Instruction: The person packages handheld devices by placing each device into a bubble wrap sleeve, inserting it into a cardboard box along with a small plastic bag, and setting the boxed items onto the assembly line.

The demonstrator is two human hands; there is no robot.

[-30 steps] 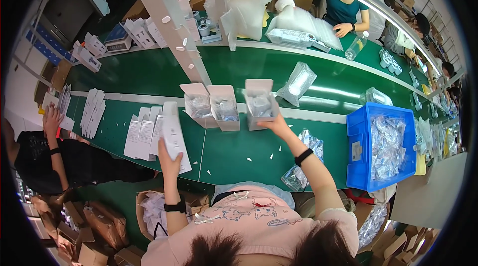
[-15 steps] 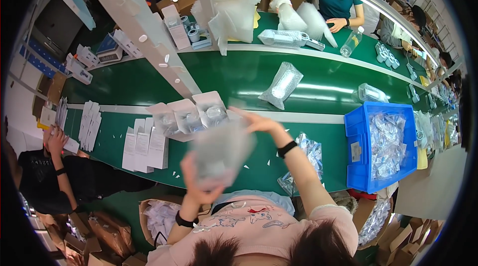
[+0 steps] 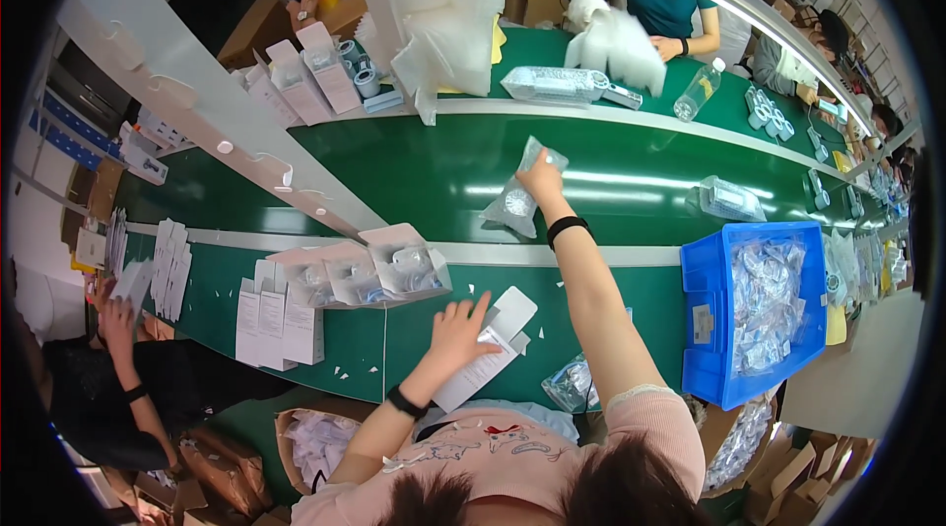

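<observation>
My right hand [image 3: 540, 176] is stretched far forward over the green conveyor surface, its fingers closed on the upper part of a bubble-wrapped package [image 3: 514, 208]. The contents of the package are blurred by the wrap. Nearer to me, my left hand [image 3: 459, 341] has its fingers spread above a white box [image 3: 481, 368] that lies slanting on the table with its end flap out. Whether the fingers touch that box I cannot tell. To the left of it stand three open white boxes [image 3: 360, 275] with clear-bagged parts inside.
A blue bin [image 3: 697, 324] of bagged parts stands at the right, with a bagged item [image 3: 572, 385] near the table edge. Several white boxes [image 3: 279, 329] stand at the left. A slanting metal post [image 3: 227, 147] crosses the left side. Other people work left and across.
My right hand has moved forward from beside the open boxes onto the bubble-wrapped package, which has shifted left and nearer. The blurred pale thing my left hand held is gone from it; the hand is spread.
</observation>
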